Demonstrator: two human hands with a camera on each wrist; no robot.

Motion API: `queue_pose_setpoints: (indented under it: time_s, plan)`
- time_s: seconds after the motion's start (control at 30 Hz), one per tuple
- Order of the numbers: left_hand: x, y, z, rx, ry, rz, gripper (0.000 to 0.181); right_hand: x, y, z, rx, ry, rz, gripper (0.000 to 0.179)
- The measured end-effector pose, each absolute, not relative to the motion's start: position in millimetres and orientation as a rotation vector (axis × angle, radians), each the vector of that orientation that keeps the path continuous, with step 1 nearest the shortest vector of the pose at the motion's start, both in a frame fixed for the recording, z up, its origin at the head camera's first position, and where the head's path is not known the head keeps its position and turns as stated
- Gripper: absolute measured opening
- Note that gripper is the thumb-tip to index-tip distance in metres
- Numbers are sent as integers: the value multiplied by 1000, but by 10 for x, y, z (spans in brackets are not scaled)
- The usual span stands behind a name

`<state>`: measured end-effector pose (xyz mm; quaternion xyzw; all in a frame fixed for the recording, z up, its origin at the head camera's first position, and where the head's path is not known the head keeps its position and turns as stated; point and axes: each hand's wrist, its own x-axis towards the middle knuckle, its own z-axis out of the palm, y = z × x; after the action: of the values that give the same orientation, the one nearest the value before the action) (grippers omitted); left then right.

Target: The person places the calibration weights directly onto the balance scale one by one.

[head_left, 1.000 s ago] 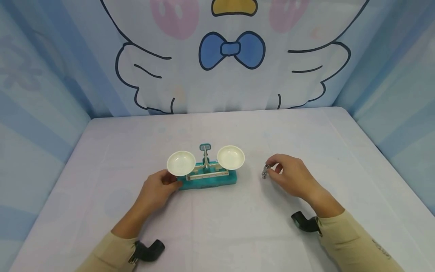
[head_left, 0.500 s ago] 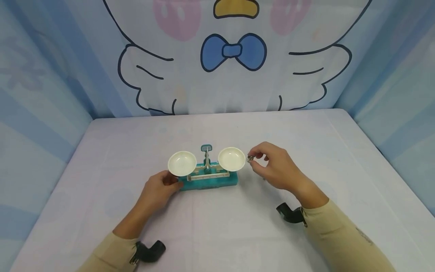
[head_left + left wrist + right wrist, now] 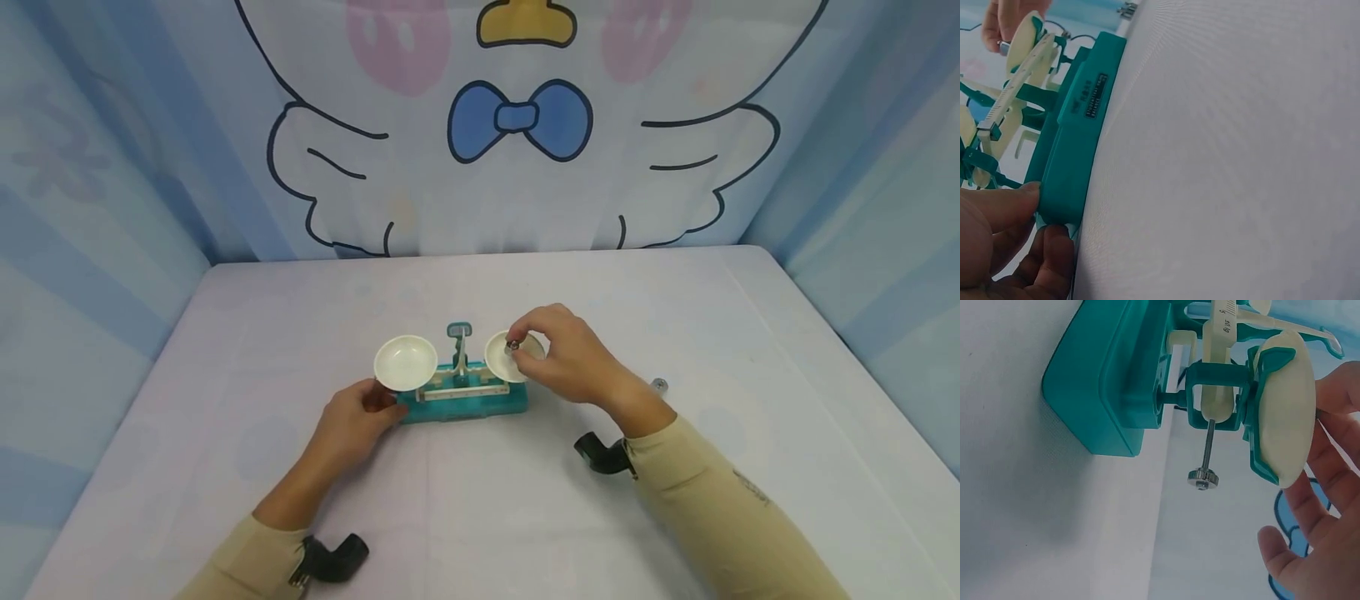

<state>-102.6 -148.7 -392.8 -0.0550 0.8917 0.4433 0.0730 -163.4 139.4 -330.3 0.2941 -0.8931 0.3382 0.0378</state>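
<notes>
A teal balance scale [image 3: 465, 407] with two cream pans stands mid-table. My left hand [image 3: 347, 432] grips the left end of its base; in the left wrist view the thumb [image 3: 1013, 203] lies on one side and curled fingers on the other. Over the right pan [image 3: 495, 362], my right hand [image 3: 573, 360] pinches a small metal weight [image 3: 512, 345] between thumb and fingertips. That weight also shows in the left wrist view, beside the pan. From the right wrist, the pan [image 3: 1285, 419] hides the fingertips. The left pan [image 3: 406, 363] holds nothing.
More small metal weights [image 3: 660, 385] stand on the table to the right, partly behind my right forearm; the left wrist view shows them beyond the base. A metal adjusting knob [image 3: 1203, 479] sticks out from the beam's end. A printed curtain [image 3: 517, 200] hangs behind the table [image 3: 480, 517].
My right hand has carried the metal weight leftward from the spot by the other weights to above the right pan. The left hand has stayed on the base.
</notes>
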Motion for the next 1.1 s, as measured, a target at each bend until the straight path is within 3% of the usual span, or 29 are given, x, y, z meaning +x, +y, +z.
queue_pose_setpoints:
  time_s: [1.1]
  plan:
    - [-1027,-1467,-3939,-203,2671,1337,32,-1689,1247,-3360,992,-2770,955,14]
